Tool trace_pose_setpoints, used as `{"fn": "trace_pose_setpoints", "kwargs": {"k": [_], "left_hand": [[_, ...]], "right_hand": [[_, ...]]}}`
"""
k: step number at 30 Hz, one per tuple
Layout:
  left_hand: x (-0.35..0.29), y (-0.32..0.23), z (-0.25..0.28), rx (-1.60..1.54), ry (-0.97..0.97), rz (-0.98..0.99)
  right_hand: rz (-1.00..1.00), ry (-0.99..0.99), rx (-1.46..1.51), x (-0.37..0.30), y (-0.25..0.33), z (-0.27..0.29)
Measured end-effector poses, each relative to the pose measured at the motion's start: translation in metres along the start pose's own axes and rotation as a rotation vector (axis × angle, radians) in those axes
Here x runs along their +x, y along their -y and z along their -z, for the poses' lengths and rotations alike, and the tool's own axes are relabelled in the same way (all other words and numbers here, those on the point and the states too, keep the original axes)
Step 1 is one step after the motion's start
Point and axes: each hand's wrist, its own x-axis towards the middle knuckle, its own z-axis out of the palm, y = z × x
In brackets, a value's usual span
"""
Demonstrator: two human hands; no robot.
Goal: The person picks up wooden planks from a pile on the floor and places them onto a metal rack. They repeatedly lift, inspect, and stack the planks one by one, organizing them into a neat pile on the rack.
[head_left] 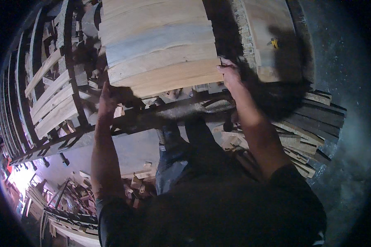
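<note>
A pale wooden panel of several boards laid edge to edge lies in front of me across dark metal bars. At its near left corner, my left hand is closed against the side edge, its fingers partly lost in shadow. On the opposite side, my right hand grips the panel's right edge near the front corner, thumb on top. How far the fingers reach beneath the wood is hidden.
A metal clamp rack runs along my front, with long bars and loose wooden strips at left. Another board holds a small yellow tool at right. Stacked planks stick out below it. Offcuts litter the floor.
</note>
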Motion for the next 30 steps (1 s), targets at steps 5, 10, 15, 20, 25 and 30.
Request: {"fn": "trace_pose_setpoints", "kwargs": {"k": [5,10,15,20,25,30], "left_hand": [[-0.003,0.018,0.011,0.146,-0.014,-0.144],[-0.001,0.013,0.007,0.275,0.033,-0.208],[0.027,0.078,0.048,0.402,-0.006,-0.233],[0.012,0.034,0.023,-0.072,0.259,-0.209],[0.001,-0.026,-0.013,0.231,0.192,-0.142],[0.006,-0.007,0.011,-0.006,0.270,-0.169]], "right_hand": [[-0.009,-0.003,-0.041,-0.019,0.020,-0.018],[-0.013,-0.011,0.018,-0.024,0.031,-0.012],[-0.118,0.062,0.000,-0.020,0.035,-0.020],[-0.139,0.015,-0.106,-0.020,0.051,-0.020],[-0.045,-0.013,-0.144,0.002,0.025,0.003],[-0.130,-0.010,-0.236,0.009,0.026,0.008]]}}
